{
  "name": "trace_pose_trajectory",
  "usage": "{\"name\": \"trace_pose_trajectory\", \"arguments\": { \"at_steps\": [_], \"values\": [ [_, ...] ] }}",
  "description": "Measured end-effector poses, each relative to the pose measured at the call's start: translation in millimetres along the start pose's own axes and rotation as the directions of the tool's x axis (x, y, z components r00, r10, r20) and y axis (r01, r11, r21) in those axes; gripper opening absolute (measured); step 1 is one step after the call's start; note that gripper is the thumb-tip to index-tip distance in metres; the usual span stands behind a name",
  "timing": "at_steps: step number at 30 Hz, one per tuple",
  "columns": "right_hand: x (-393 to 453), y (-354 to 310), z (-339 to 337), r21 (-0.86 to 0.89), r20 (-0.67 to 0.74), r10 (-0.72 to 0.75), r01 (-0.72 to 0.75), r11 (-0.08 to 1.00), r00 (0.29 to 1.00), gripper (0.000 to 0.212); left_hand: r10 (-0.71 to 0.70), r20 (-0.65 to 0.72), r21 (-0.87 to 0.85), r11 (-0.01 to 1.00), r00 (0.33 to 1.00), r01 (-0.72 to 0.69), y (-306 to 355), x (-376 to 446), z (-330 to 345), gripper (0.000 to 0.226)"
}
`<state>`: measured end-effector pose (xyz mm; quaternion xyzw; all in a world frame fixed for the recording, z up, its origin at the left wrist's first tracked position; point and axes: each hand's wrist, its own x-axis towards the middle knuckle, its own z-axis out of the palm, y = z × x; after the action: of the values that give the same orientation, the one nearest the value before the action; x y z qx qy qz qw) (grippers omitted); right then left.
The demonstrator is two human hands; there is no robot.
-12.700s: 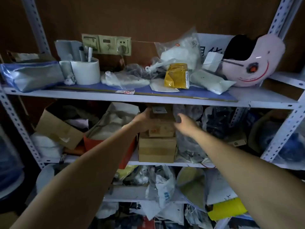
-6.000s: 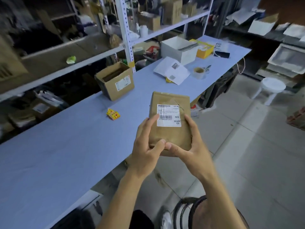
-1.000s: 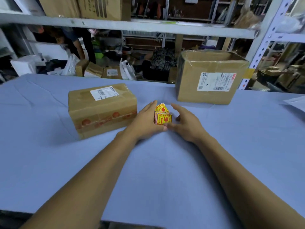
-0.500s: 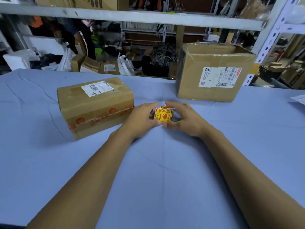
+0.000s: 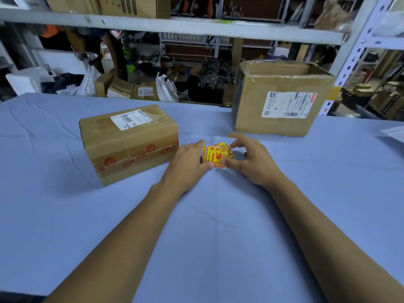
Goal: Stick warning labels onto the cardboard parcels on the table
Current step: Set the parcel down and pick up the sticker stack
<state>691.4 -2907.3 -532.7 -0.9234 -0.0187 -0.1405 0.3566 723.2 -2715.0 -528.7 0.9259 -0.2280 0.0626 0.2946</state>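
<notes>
Fingertips of your left hand (image 5: 188,162) and right hand (image 5: 253,161) now pinch the warning-label stack (image 5: 215,156), lifted and ready for peeling; both parcels remain unlabelled.

Top of frame, a grey metal shelf beam (image 5: 196,27) spans across, a perforated upright (image 5: 358,51) rising at right. Behind it, white plastic bags (image 5: 166,88) and small boxes (image 5: 122,88) clutter the floor at centre-left.
</notes>
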Motion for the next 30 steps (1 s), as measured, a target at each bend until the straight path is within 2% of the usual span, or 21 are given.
{"name": "trace_pose_trajectory", "arguments": {
  "at_steps": [2, 4, 7, 12, 16, 19, 24, 30],
  "values": [
    [1.1, -0.7, 2.8, -0.139, 0.028, 0.014, -0.010, 0.990, 1.000, 0.078, -0.010, 0.005, -0.010, 1.000, 1.000, 0.010, -1.4, 1.3, 0.1, 0.064],
    [1.3, -1.4, 5.7, -0.230, 0.032, 0.001, 0.006, 0.973, 0.999, 0.082, -0.024, 0.010, -0.021, 0.999, 1.000, 0.024, -2.5, 2.4, 0.2, 0.063],
    [0.4, -2.6, 5.2, -0.200, 0.028, -0.014, 0.020, 0.980, 1.000, 0.078, -0.023, 0.007, -0.032, 0.999, 1.000, 0.023, -2.6, 2.5, -0.4, 0.055],
    [-2.5, -5.5, 5.2, -0.168, 0.069, -0.130, 0.140, 0.976, 0.989, 0.055, -0.005, 0.001, -0.026, 1.000, 1.000, 0.005, -0.9, 1.5, -1.9, 0.036],
    [0.5, -3.6, 7.1, -0.204, 0.072, -0.057, 0.071, 0.976, 0.996, 0.073, -0.003, -0.004, -0.039, 0.999, 1.000, 0.003, 0.1, 0.5, -3.3, 0.038],
    [0.7, -4.8, 6.9, -0.227, 0.117, -0.081, 0.106, 0.968, 0.990, 0.064, 0.006, 0.000, -0.051, 0.999, 1.000, -0.006, 1.8, -0.4, -4.0, 0.035],
    [-8.3, -7.2, -0.8, -0.129, 0.106, -0.113, 0.126, 0.984, 0.988, 0.046, 0.021, 0.007, -0.085, 0.996, 1.000, -0.021, 6.9, -10.9, -4.2, 0.028],
    [-34.2, -12.2, -6.8, -0.102, 0.092, -0.099, 0.109, 0.989, 0.991, 0.040, 0.040, 0.000, -0.115, 0.993, 0.999, -0.040, 16.3, -33.9, -0.5, 0.038]
  ]
}}
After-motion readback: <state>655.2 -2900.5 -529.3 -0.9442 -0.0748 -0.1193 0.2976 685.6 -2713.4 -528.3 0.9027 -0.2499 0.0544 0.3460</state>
